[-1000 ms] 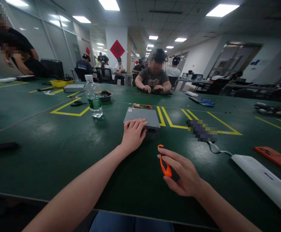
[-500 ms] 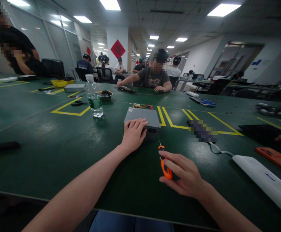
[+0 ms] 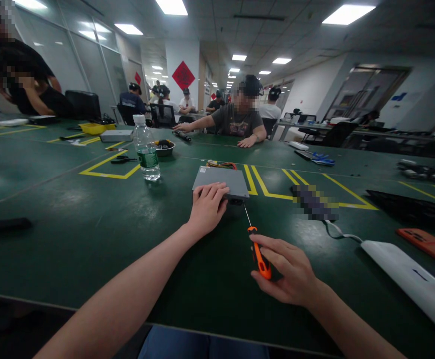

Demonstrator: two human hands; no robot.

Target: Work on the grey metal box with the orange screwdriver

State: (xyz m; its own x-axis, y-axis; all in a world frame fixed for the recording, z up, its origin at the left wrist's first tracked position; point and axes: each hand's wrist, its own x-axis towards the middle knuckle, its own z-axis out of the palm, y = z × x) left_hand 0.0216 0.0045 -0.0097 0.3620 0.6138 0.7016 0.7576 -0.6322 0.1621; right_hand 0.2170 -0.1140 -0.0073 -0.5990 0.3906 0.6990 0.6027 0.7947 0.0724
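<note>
A grey metal computer power supply (image 3: 233,180) lies flat on the green table, its coloured wires (image 3: 221,164) coming out at the back. My left hand (image 3: 207,209) grips its near left part, fingers over the top and thumb by the front face. Between the fingers and thumb of my right hand (image 3: 288,269) is an orange and black screwdriver (image 3: 261,259). Its thin shaft points up and away, toward the front right corner of the power supply; whether the tip touches is too small to tell.
A water bottle (image 3: 147,149) stands to the left, before a metal bowl (image 3: 164,147). To the right lie a dark device (image 3: 313,202) on a white cable, a white power bank (image 3: 404,279) and an orange phone (image 3: 430,244). A co-worker (image 3: 240,114) sits opposite.
My right hand and the screwdriver have shifted slightly right and toward me. My left hand stays on the power supply. The co-worker opposite has moved a dark object to the left.
</note>
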